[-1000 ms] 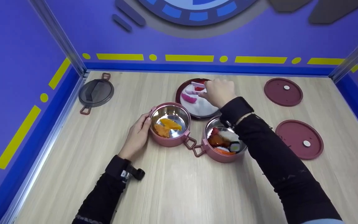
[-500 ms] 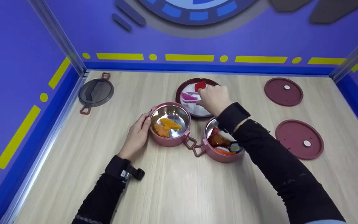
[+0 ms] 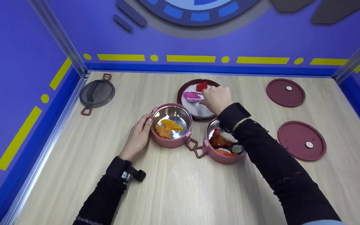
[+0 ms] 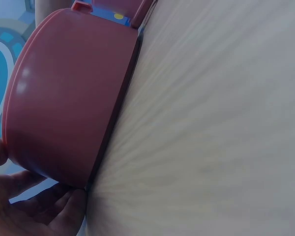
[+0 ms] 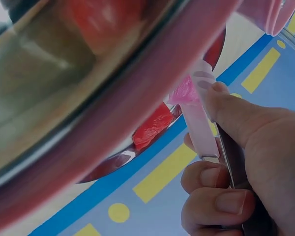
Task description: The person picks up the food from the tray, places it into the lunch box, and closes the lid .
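Observation:
My left hand holds the side of a pink pot, thumb near the rim and fingers low on the wall. Inside lie an orange, crumbly-looking piece and a yellow piece. My right hand grips tongs with pale tips. Between those tips is a bright pink food piece, over the dark-rimmed plate. A red piece also lies on the plate. Under my right forearm stands a second pink pot, partly hidden, holding several toy-like foods including a sushi roll.
Two dark red lids lie at the right of the table. A grey see-through lid with two loop handles is at the far left. The pots' handles nearly touch. Blue panels wall the back and sides.
My right hand has shifted slightly left and down with the tongs. The tips, apart around the pink piece earlier, have closed on it. My left hand and both pots stay put.

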Motion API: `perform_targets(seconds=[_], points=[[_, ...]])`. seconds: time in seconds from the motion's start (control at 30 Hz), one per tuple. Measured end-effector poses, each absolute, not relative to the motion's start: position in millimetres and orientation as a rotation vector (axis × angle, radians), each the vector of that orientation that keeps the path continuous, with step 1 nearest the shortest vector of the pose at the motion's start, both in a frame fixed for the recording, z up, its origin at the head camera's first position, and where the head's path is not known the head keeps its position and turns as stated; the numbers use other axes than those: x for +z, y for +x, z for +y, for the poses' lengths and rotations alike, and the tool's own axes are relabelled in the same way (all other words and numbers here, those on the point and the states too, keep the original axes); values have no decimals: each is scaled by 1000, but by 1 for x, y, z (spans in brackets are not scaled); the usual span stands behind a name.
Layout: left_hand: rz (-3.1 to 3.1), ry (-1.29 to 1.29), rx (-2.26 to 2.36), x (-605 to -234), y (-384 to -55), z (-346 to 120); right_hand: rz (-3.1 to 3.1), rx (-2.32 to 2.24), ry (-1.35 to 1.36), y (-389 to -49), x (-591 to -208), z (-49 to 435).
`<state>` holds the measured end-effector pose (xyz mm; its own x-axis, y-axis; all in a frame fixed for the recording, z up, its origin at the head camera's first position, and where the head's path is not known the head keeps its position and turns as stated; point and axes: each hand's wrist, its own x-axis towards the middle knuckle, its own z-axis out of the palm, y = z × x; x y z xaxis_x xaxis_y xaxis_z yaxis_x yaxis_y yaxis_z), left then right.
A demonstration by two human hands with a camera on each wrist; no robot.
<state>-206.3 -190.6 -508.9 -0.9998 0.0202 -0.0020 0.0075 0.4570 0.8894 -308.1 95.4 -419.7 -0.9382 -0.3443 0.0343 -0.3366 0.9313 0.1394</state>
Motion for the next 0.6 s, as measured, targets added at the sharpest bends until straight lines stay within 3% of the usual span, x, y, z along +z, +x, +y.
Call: perform_targets(seconds=[0.6], points=[[2675, 46, 1637, -510, -206, -191, -2979, -215, 498, -308, -421, 97]])
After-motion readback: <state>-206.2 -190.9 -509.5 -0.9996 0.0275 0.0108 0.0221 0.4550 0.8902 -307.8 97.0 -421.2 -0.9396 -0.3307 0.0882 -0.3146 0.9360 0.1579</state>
